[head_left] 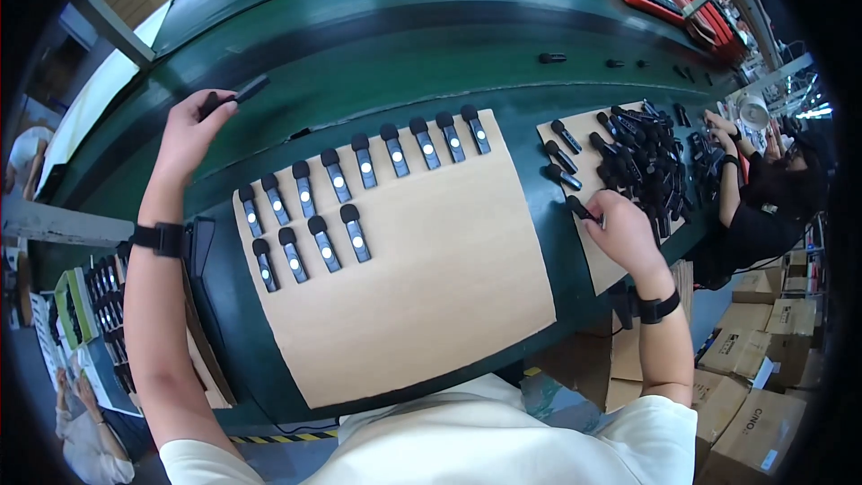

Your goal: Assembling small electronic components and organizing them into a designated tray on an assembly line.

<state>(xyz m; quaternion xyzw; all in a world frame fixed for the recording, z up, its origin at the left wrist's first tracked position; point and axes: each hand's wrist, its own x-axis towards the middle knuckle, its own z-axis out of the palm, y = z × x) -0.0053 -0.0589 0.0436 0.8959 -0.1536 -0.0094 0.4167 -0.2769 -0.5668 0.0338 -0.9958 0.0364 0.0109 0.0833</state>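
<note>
Items: small blk mics. R mic (585, 209) is at L edge of pile (648, 162), over R board (603, 274); L mic (250, 92), a slim dark unit, is out over green bench (359, 81), well apart from main board (413, 314). Thirteen mics in two rows on main board, nine back, four front, foam heads (349, 213) away from wearer, each w/ a wht dot on body.

Handling (est.): light, one-hand wt.; body stiff, prob. smooth & a bit slippery; foam soft, would dent or pull if squeezed. Best hold: sides of body, approx. mid-length, clear of foam.

Fingers: L hand (199, 121) closed, thumb vs. curled fingers, gripping L mic near one end; far end sticks out to R. Exact finger contact n/c, partly hidden. R hand (621, 232) in narrow pinch, thumb & index almost together on R mic, rounded dark end showing past tips; other fingers curled. Whether R mic is lifted or touching R board: cannot tell.
</note>
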